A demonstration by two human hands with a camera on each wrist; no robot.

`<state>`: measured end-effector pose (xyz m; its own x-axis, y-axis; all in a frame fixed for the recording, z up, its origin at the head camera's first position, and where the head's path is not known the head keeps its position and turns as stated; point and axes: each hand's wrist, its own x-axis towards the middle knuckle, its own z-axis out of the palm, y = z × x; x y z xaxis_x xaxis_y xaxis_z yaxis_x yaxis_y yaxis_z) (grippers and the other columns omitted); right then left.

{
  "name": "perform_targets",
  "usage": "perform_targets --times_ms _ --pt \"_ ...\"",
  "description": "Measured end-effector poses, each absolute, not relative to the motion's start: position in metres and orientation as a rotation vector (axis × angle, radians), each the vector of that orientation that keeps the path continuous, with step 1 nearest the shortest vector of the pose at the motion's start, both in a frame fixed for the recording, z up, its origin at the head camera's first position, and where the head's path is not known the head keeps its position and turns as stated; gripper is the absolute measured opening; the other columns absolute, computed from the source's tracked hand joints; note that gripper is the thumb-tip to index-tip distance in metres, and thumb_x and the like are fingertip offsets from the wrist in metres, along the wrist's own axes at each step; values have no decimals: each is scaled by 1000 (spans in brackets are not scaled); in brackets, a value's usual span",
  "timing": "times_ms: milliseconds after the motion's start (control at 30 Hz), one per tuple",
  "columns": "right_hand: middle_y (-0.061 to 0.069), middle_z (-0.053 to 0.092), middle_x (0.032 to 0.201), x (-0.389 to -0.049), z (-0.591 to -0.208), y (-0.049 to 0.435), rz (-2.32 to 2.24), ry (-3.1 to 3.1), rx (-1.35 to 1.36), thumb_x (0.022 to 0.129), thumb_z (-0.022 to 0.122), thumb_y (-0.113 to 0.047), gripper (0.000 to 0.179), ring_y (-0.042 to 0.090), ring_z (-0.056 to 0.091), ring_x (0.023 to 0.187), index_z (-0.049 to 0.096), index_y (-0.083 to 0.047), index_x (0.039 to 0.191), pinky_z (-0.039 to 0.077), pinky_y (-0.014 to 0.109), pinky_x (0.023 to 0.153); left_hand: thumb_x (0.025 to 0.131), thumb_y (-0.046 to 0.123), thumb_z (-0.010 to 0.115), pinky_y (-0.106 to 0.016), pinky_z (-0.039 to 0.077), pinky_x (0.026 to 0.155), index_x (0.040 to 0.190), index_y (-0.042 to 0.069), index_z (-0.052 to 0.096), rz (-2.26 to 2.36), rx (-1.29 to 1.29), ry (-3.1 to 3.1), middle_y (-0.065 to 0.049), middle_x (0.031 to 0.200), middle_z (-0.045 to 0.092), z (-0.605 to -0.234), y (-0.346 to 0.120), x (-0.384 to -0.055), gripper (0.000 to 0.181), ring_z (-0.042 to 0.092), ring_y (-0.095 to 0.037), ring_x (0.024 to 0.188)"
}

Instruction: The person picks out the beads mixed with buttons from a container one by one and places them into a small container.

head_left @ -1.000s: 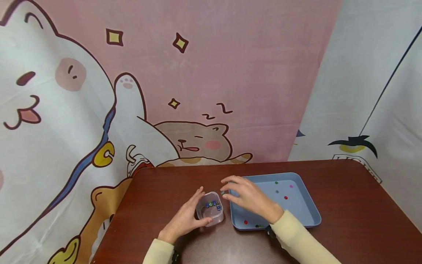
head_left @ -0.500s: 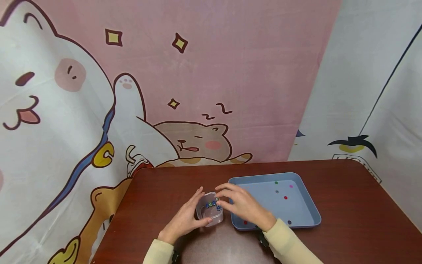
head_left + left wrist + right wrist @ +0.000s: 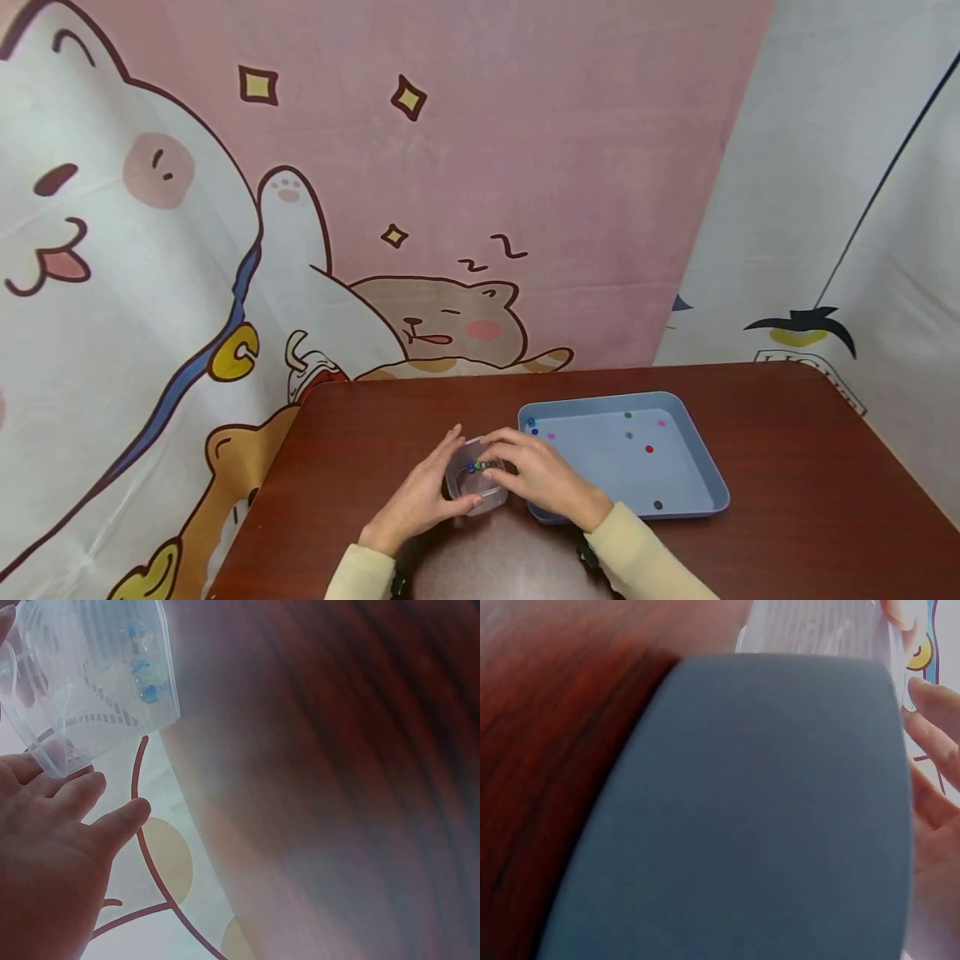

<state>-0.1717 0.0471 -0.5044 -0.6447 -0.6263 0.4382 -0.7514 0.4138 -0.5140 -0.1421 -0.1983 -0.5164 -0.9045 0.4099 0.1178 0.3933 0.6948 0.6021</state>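
Observation:
A small clear plastic container (image 3: 491,502) stands on the table left of the blue tray. My left hand (image 3: 420,500) holds it from the left, thumb at its near side and fingers along the far side. Inside lie several blue and green marbles (image 3: 471,467), seen through the wall in the left wrist view as blue blobs (image 3: 148,691). Reaching over the container's right rim, my right hand (image 3: 543,479) has its thumb and fingertips above the opening, close over the marbles. I cannot tell whether a marble is between those fingertips.
The shallow blue tray (image 3: 600,404) sits to the right, with small coloured pieces scattered in it, among them a red one (image 3: 649,449) and a dark one (image 3: 657,505). Its outer wall (image 3: 735,810) fills much of the right wrist view. A printed cloth (image 3: 600,208) hangs behind the brown table.
My right hand has moved left from above the tray's edge, carrying a small marble, to over the container. Blue and pink pieces at the tray's left end have come into view. My left hand stays put.

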Motion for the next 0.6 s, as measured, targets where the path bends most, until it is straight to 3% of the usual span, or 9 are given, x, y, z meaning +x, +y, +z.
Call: perform_targets --times_ms 233,600 --pt "6 67 129 -174 -506 46 1026 -2496 1229 94 79 -18 18 17 67 110 78 -14 111 57 36 88 88 59 77 -54 46 108 157 4 40 1022 652 2840 -7 170 25 -514 -198 -141 96 44 -29 145" --pt "6 63 140 -173 -506 48 1006 -2573 1200 96 76 -22 28 22 64 122 76 -11 122 54 45 97 87 55 79 -55 46 108 157 4 41 1013 656 2848 -11 169 28 -514 -197 -141 94 45 -31 144"
